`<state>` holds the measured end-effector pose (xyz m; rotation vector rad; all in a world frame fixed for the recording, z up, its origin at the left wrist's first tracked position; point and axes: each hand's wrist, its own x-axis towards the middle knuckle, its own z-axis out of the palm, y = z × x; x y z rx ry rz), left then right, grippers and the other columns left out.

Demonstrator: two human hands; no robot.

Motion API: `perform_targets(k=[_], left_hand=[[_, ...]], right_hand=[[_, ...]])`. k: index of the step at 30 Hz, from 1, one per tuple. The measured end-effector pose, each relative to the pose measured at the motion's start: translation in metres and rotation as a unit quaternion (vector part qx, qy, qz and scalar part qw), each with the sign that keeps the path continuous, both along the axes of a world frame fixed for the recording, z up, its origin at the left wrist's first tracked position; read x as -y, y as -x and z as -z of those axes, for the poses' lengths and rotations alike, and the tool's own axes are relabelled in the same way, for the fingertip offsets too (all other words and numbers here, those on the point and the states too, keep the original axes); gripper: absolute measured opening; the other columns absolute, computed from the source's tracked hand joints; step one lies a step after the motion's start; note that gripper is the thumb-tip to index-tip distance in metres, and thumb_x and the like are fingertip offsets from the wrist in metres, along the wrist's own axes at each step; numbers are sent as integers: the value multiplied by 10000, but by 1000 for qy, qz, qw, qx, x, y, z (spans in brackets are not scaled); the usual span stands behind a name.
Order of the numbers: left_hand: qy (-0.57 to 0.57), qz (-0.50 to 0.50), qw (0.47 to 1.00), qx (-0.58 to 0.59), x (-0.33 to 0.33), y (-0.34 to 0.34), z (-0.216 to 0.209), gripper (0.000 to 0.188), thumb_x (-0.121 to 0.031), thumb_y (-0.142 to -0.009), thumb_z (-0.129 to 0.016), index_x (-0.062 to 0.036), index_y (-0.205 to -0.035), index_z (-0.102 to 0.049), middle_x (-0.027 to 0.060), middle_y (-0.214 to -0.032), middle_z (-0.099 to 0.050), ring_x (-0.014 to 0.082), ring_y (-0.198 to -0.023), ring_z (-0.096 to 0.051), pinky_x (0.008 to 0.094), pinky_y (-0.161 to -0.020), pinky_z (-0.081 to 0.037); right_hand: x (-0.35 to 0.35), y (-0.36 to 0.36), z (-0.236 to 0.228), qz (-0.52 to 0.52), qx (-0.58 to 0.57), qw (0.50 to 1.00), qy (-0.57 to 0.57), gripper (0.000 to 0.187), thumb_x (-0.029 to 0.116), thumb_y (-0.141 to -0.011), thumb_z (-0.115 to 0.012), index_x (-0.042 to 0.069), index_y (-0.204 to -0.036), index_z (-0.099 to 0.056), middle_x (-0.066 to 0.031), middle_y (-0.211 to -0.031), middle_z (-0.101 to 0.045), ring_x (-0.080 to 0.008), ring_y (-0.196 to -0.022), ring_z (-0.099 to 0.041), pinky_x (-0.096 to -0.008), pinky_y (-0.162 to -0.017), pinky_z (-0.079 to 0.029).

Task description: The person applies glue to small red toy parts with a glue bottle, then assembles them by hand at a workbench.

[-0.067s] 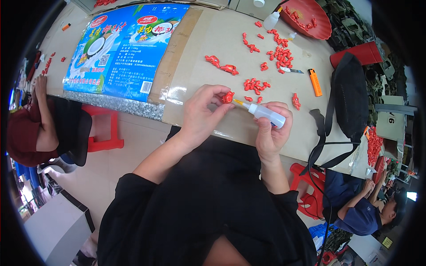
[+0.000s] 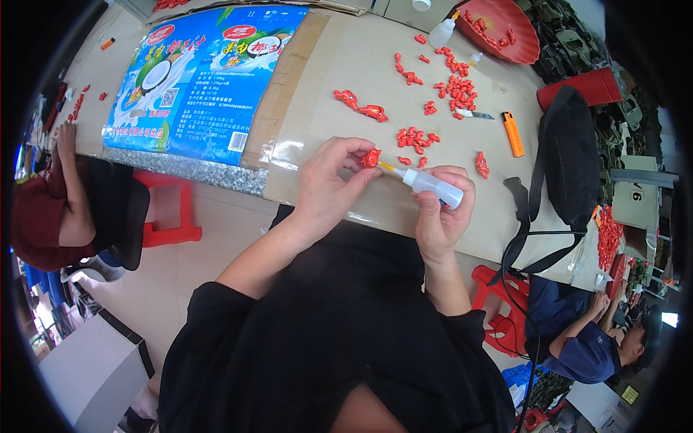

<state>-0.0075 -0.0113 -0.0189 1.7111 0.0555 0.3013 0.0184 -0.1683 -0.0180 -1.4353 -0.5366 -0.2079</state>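
Between the thumb and fingers of my left hand (image 2: pixel 332 177) is a small shiny red piece (image 2: pixel 371 158), its exact kind unclear. My right hand (image 2: pixel 449 209) is wrapped round a small white squeeze bottle (image 2: pixel 437 188) with a yellow nozzle. The bottle lies tilted, its tip at or very close to the red piece; whether they touch I cannot tell. Just beyond my hands lies a small cluster of red pieces (image 2: pixel 413 137). Farther back is a larger pile of red pieces (image 2: pixel 460 92), and two longer red figures (image 2: pixel 361 106) lie to the left.
Around the work are an orange lighter (image 2: pixel 513 134), a blade (image 2: pixel 474 114), a second squeeze bottle (image 2: pixel 442 33), a red tray (image 2: pixel 525 36) and a black bag (image 2: pixel 570 166). Blue printed cardboard (image 2: pixel 195 90) covers the left tabletop. Co-workers sit left and right, near red stools (image 2: pixel 177 209).
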Motion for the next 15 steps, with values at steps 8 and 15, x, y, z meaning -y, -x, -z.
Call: perform_targets(k=[8,15], left_hand=[[-5,-1,1000,-2,-1,0,0,297,61,-704,-624,36,-972,-499,85,-947,-509,114,-787,-559,211,-702,-476],[-17,-1,1000,3,-1,0,0,298,50,-702,-634,35,-968,-501,85,-941,-511,112,-781,-560,207,-693,-477]], right_hand=[[-2,0,0,4,6,1000,8,285,143,-791,-596,13,-974,-421,-95,-948,-448,-106,-743,-482,-197,-609,-405],[-1,-1,0,13,-3,1000,24,287,154,-792,-597,9,-969,-422,-94,-935,-459,-97,-725,-483,-190,-593,-395]])
